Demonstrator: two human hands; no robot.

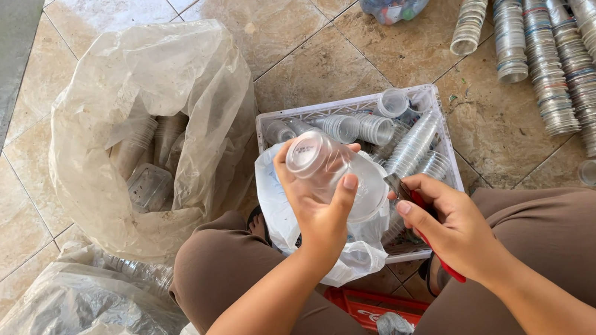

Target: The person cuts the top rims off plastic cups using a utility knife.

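- Beside the crate [429,100], of white matt plastic, glossy beige stone tiles [316,61] are seen.
- Clear glossy plastic is shown by the cup [327,164] above the crate.
- Left of the crate, a crinkled translucent plastic bag [152,72] is seen.

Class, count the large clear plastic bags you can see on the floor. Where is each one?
2. One open bag stands left of the crate and holds cups; one crumpled bag lies bottom left by the knee. More could lie outside the picture.
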